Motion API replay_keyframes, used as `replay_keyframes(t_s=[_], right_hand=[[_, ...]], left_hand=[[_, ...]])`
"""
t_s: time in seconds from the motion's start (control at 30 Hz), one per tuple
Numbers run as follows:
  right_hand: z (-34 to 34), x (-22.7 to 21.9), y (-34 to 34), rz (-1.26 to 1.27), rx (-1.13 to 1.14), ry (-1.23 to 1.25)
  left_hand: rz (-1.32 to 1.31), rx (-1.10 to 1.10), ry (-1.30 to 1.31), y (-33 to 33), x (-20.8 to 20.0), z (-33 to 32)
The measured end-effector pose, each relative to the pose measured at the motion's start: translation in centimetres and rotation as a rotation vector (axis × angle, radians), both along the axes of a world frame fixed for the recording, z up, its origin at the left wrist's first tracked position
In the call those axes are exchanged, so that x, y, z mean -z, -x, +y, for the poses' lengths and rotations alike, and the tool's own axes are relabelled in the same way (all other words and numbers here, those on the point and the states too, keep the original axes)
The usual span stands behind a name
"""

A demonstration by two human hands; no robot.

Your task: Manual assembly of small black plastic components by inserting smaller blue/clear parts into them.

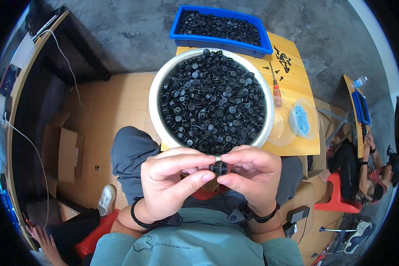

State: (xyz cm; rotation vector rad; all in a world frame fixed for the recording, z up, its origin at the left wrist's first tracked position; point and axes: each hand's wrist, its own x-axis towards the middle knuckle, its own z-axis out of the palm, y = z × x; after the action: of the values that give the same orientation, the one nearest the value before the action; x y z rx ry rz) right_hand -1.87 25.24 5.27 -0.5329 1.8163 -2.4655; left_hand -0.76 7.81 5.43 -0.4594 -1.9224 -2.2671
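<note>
The left hand (pixel 167 181) and right hand (pixel 258 177) pinched a small black part (pixel 218 168) between their fingertips; just beyond them stood a white bowl (pixel 154 97) of black pieces (pixel 208 102).

Teal shirt (pixel 199 232), dark trousers (pixel 131 153), braided black wristband (pixel 134 216)

Near overhead fisheye view, facing downward
</note>
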Motion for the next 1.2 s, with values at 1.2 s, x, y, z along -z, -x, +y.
replay_keyframes(t_s=[1.2], right_hand=[[-0.2,-1.0,0.0,0.271,0.186,-0.552]], left_hand=[[-0.186,-0.011,0.057,0.0,-0.5,-0.1]])
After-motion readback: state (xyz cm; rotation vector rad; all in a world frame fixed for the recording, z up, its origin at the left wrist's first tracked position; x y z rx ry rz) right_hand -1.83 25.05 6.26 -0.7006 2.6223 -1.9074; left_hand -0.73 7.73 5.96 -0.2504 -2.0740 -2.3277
